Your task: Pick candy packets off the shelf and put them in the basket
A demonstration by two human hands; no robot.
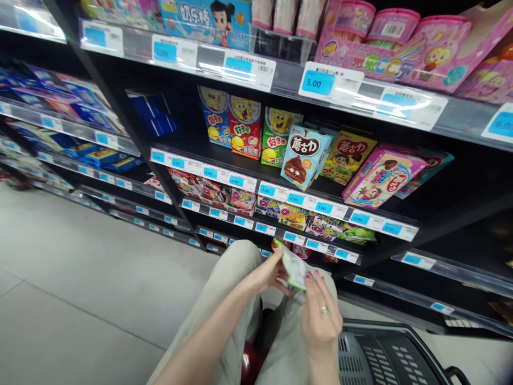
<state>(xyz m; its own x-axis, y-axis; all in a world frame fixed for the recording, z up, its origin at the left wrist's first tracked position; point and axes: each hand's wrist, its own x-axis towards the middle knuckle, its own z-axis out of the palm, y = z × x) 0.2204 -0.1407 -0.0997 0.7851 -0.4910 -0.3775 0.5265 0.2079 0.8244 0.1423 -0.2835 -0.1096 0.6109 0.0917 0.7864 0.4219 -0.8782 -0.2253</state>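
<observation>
Between my two hands, above my bent knees, is a small green-and-white snack packet (295, 268), its printing blurred. My left hand (269, 271) is closed on its left edge, thumb on top and fingers underneath. My right hand (320, 310), with a ring on one finger, has its fingertips pressed against the packet's lower right end; its thumb is hidden. Just beyond, the low shelf holds several bright candy bags (294, 215). A light-blue chocolate biscuit box (305, 156) leans forward on the shelf above them.
A dark plastic shopping basket (385, 324) stands on the floor to my right. Several cartoon boxes (245, 127) and a tilted pink box (383, 175) fill the middle shelf. A price rail (276, 191) runs along its edge. Grey tiled floor (80, 278) lies on the left.
</observation>
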